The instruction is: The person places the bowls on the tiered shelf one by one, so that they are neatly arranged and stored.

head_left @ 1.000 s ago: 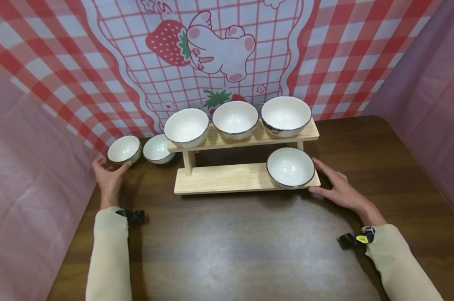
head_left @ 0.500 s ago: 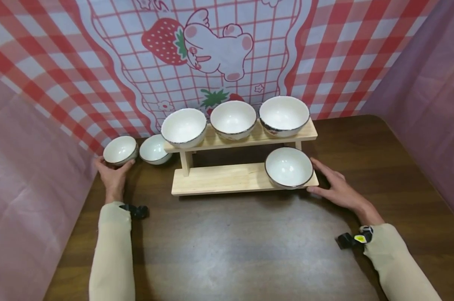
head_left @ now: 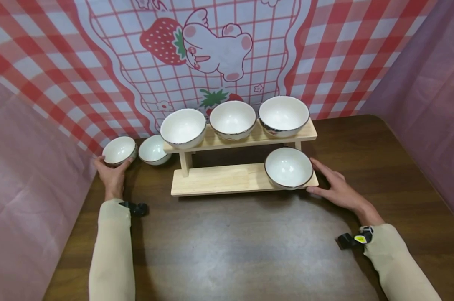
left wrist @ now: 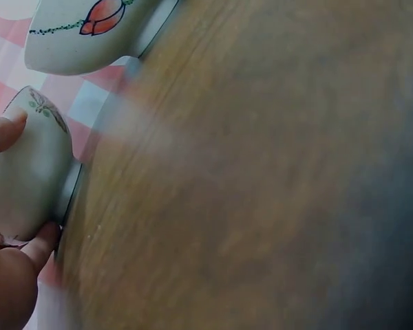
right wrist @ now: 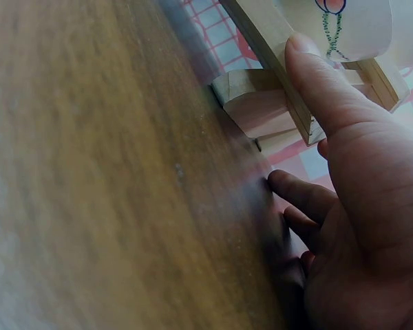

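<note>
My left hand (head_left: 112,177) holds a small white bowl (head_left: 119,149) at the far left of the table, thumb on one side and fingers on the other. In the left wrist view this bowl (left wrist: 34,165) shows a floral pattern outside, and a fingertip lies low by its foot. At the wooden two-tier rack (head_left: 211,179), my right hand (head_left: 339,188) rests with extended fingers against the right end of the lower shelf. Its thumb touches the shelf's front edge, close beside a white bowl (head_left: 288,168) with a dark rim. The right wrist view shows the thumb on the shelf (right wrist: 296,103).
On the upper shelf stand a left bowl (head_left: 183,127), a middle bowl (head_left: 232,119) and a right bowl (head_left: 284,115). Another small bowl (head_left: 154,150) sits on the table (head_left: 227,246) left of the rack. A checked red-and-white cloth (head_left: 339,54) hangs close behind.
My left hand has moved up against the far-left bowl and closed its fingers around it. The right hand has stayed at the shelf end. The head view has shifted slightly.
</note>
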Demonstrator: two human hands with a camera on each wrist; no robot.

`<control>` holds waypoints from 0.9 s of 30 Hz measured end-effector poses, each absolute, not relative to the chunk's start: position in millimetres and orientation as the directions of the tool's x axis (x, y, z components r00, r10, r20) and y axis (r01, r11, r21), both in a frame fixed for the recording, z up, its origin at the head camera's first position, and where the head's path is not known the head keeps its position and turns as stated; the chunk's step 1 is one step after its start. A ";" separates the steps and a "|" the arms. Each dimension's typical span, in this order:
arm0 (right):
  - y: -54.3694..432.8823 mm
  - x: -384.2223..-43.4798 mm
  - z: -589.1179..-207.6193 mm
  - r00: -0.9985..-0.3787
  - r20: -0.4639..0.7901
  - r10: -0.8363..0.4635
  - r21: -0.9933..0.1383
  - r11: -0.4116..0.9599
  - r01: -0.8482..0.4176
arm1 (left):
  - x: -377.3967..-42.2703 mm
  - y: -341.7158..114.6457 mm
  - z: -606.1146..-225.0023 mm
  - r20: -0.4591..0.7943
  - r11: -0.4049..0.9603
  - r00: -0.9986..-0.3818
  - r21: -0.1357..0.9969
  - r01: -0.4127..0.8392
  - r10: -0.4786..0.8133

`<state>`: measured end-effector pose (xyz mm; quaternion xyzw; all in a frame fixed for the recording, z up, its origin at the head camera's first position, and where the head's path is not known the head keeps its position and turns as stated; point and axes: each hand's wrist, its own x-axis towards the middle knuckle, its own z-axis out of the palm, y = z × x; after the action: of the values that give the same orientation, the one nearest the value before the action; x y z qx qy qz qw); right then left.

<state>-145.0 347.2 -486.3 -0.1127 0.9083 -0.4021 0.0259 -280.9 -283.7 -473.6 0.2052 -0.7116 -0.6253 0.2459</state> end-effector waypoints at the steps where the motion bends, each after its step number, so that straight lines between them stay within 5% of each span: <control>1: 347.3 -145.0 -486.2 -0.973 0.040 -0.225 -0.737 0.651 -0.181 | -281.3 -283.4 -474.2 0.089 0.133 -0.793 0.991 0.011 -0.602; 27: 346.4 -145.9 -488.4 -0.974 0.047 -0.224 -0.738 0.649 -0.185 | -285.5 -278.6 -483.8 0.127 0.088 -0.717 0.992 0.091 -0.686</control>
<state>-145.9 346.4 -488.4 -0.1125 0.9076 -0.4038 0.0242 -285.5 -278.6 -483.8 0.2212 -0.6720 -0.6379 0.3044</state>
